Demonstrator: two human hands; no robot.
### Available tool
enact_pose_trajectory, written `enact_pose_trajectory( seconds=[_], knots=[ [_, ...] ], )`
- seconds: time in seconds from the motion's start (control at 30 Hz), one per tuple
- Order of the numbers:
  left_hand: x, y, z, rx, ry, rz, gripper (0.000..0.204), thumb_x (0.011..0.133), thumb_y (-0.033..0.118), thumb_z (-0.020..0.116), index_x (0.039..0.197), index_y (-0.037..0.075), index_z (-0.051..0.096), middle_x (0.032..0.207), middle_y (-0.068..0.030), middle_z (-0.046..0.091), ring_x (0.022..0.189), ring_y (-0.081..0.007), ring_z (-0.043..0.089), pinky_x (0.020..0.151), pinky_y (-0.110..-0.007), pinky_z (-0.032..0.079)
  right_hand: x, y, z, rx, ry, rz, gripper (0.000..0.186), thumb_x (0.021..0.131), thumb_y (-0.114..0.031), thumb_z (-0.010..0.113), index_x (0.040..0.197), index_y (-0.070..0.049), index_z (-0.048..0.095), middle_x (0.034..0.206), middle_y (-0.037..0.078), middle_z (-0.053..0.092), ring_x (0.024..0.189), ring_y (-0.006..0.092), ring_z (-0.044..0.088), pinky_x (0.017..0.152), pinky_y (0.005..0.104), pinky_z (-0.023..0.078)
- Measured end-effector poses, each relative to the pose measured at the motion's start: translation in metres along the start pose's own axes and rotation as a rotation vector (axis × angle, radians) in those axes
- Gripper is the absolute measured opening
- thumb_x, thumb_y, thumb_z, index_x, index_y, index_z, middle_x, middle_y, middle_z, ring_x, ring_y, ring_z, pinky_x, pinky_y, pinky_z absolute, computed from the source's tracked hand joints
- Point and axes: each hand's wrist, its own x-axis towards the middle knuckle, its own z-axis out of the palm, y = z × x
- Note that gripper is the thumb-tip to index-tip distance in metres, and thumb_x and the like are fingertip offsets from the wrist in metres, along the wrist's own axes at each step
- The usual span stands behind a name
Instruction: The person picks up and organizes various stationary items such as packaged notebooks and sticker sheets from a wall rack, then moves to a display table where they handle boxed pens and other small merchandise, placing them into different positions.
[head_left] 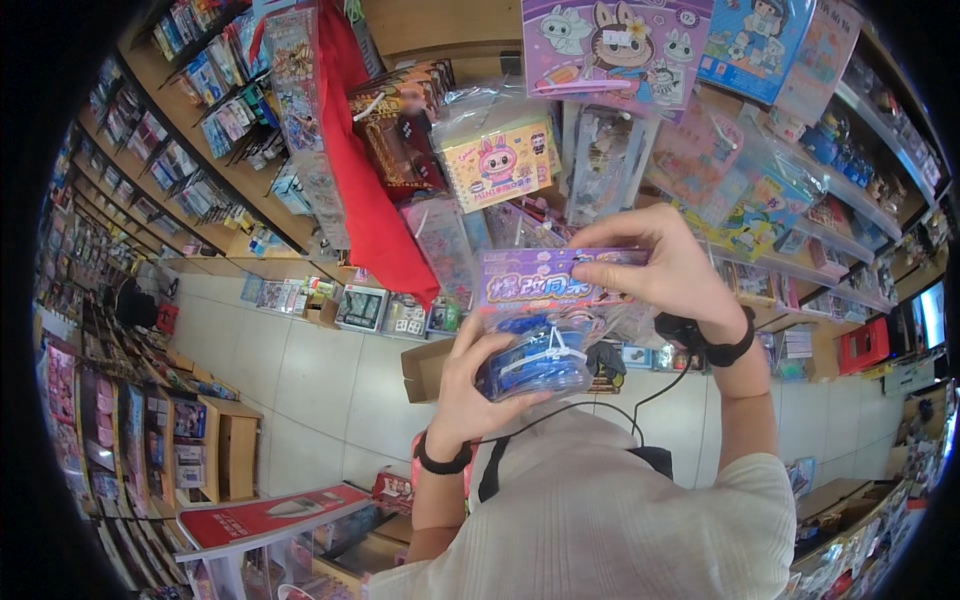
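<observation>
Firstly, at the left, hanging packages (205,190) are being displayed in rows above a red-topped stand (270,518). Farther right, a red cloth (375,200) is being hung beside other goods, and an open cardboard box (422,375) is being partly hidden by the left hand (468,390). By its half-curled fingers and its thumb, spread along the lower side, a clear plastic packet (548,372) with blue contents is being held before the chest. Above, a yellow notebook (505,165) is being displayed. The packet's purple header card (525,285) is being touched by the right hand (645,265); its thumb is being laid on the face, its forefinger is being kept slightly apart near the top edge, and whether the card is being pinched cannot be told. Rightmost, a red box (863,345) is being displayed.
</observation>
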Motion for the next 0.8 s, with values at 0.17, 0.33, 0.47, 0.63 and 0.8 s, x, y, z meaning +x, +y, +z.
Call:
enact_pose_trajectory(
  seconds=[0.17, 0.33, 0.47, 0.63, 0.8],
  knots=[
    [0.007, 0.004, -0.029, 0.003, 0.008, -0.009, 0.058, 0.05, 0.025, 0.083, 0.096, 0.0, 0.059, 0.125, -0.0267, 0.039, 0.111, -0.033, 0.047, 0.091, -0.036, 0.037, 0.02, -0.025, 0.015, -0.261, -0.037, -0.155, 0.018, 0.07, -0.006, 0.065, 0.084, 0.004, 0.06, 0.075, 0.013, 0.063, 0.07, 0.0193, 0.061, 0.066, 0.0283, 0.047],
    [0.019, -0.003, -0.063, 0.001, 0.05, 0.032, 0.057, 0.051, 0.026, 0.083, 0.095, 0.0, 0.058, 0.124, -0.0261, 0.04, 0.111, -0.0315, 0.047, 0.091, -0.036, 0.037, 0.049, -0.041, 0.034, -0.341, -0.042, -0.368, 0.015, 0.07, -0.005, 0.063, 0.08, 0.004, 0.057, 0.075, 0.015, 0.059, 0.068, 0.0297, 0.058, 0.062, 0.0327, 0.046],
    [0.018, 0.002, -0.087, -0.118, 0.116, 0.007, 0.059, 0.051, 0.024, 0.083, 0.097, -0.002, 0.056, 0.126, -0.0268, 0.037, 0.115, -0.0288, 0.043, 0.094, -0.035, 0.035, 0.072, -0.058, 0.054, -0.42, 0.02, -0.523, 0.015, 0.069, -0.006, 0.061, 0.081, 0.002, 0.056, 0.074, 0.015, 0.056, 0.066, 0.0309, 0.056, 0.058, 0.0343, 0.045],
    [0.036, 0.014, -0.117, -0.183, 0.108, 0.12, 0.061, 0.052, 0.022, 0.083, 0.099, -0.003, 0.054, 0.129, -0.0254, 0.032, 0.117, -0.0294, 0.04, 0.097, -0.037, 0.031, 0.099, -0.094, 0.063, -0.739, 0.079, -0.725, 0.013, 0.067, -0.008, 0.059, 0.076, 0.0, 0.054, 0.068, 0.012, 0.051, 0.061, 0.0291, 0.054, 0.053, 0.0366, 0.044],
    [0.047, 0.03, -0.139, -0.623, 0.306, 0.189, 0.089, 0.057, 0.035, 0.079, 0.122, -0.009, 0.037, 0.128, -0.0199, 0.038, 0.108, -0.0234, 0.05, 0.088, -0.033, 0.044, 0.133, -0.141, 0.04, -0.903, 0.272, -0.754, 0.011, 0.072, -0.01, 0.056, 0.08, -0.002, 0.057, 0.075, 0.015, 0.056, 0.068, 0.034, 0.056, 0.059, 0.0401, 0.046]
  ],
)
